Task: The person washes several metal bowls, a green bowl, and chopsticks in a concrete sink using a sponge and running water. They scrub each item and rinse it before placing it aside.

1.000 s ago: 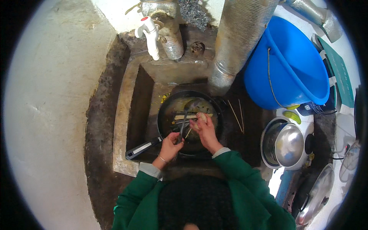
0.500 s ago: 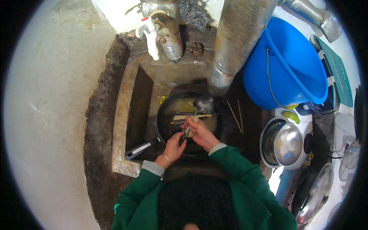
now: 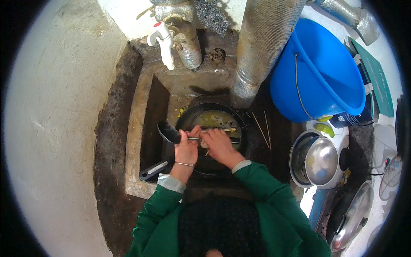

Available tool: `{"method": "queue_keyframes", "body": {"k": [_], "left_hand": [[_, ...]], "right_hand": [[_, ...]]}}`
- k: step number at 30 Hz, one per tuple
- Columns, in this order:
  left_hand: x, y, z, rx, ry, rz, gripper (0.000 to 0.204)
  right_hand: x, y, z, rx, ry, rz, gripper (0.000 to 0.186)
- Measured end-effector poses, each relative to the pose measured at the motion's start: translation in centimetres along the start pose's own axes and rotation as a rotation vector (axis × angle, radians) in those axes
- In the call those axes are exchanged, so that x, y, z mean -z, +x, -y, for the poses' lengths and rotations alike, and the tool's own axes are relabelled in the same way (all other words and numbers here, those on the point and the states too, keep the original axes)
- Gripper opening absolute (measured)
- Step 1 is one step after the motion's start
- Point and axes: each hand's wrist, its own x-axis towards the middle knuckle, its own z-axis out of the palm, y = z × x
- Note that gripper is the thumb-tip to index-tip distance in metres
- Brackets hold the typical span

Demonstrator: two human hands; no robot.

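Observation:
A ladle [image 3: 168, 132] with a dark round bowl lies sideways over a black frying pan [image 3: 245, 128], its handle pointing right. My left hand [image 3: 186, 150] is closed around the handle near the bowl. Further along that handle, my right hand [image 3: 219, 147] presses a small pale pad [image 3: 204, 143], mostly hidden under its fingers, so its kind is unclear. Cloudy yellowish water [image 3: 214, 118] with dark bits stands in the pan. A pair of light chopsticks [image 3: 230, 129] pokes out beyond my right fingers, lying in the pan; their other ends are hidden.
The pan rests in a stone sink [image 3: 143, 111], below a white tap [image 3: 165, 45]. A foil-wrapped pipe [image 3: 261, 47] comes down close behind the pan. Two thin sticks [image 3: 261, 129] lie to the right. Beyond are a blue bucket [image 3: 295, 94] and metal bowls [image 3: 322, 160].
The ladle has turned, its bowl swinging from the pan's far side to the left rim. My left hand has moved up and is more upright; my right hand has shifted slightly along the handle.

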Motion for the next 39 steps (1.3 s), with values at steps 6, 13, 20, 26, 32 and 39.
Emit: {"method": "queue_keyframes", "body": {"k": [6, 13, 20, 26, 32, 39], "left_hand": [[1.8, 0.4, -2.8, 0.014, -0.002, -0.019, 0.04], [1.6, -0.3, 1.6, 0.003, 0.388, 0.006, 0.028], [5.8, 0.3, -0.6, 0.024, 0.66, 0.034, 0.018], [4.4, -2.9, -1.6, 0.457, 0.547, 0.12, 0.022], [1.9, -4.3, -0.2, 0.647, 0.403, 0.259, 0.02], [2.3, -5.9, -2.2, 0.774, 0.461, 0.239, 0.024]], "right_hand": [[1.6, -2.8, -2.3, -0.158, 0.133, 0.091, 0.056], [-0.7, -3.5, -0.4, -0.106, 0.43, 0.041, 0.053], [-3.9, -7.0, -4.3, -0.541, 0.687, 0.345, 0.046], [-1.7, -1.8, -4.6, -0.581, 1.086, -0.093, 0.052], [-2.2, 0.0, -3.7, -0.151, 0.311, -0.184, 0.044], [0.3, -0.4, -6.8, -0.047, -0.007, -0.076, 0.038]]}}
